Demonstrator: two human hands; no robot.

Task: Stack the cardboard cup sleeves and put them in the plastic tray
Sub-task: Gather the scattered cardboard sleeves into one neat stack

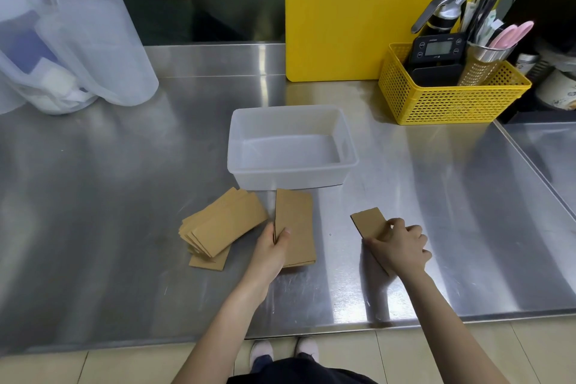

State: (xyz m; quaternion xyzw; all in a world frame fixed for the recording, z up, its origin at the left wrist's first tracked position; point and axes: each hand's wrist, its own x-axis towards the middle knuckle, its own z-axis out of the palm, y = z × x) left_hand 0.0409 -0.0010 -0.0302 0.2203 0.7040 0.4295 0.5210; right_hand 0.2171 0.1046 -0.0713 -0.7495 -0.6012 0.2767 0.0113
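A translucent plastic tray [346, 137] stands empty in the middle of the steel counter. In front of it, to the left, several brown cardboard sleeves [223, 226] lie fanned in a loose pile. My left hand [272, 248] grips a small stack of flat sleeves [296, 224] by its left edge, just right of the pile. My right hand [397, 246] presses on a single sleeve [367, 223] lying apart on the counter to the right, with fingers curled over its near end.
A yellow perforated basket [448, 103] with a scale and utensils stands at the back right, before a yellow cutting board [349, 9]. Translucent pitchers [93, 50] sit at the back left. The counter's front edge [343, 329] runs close to my body.
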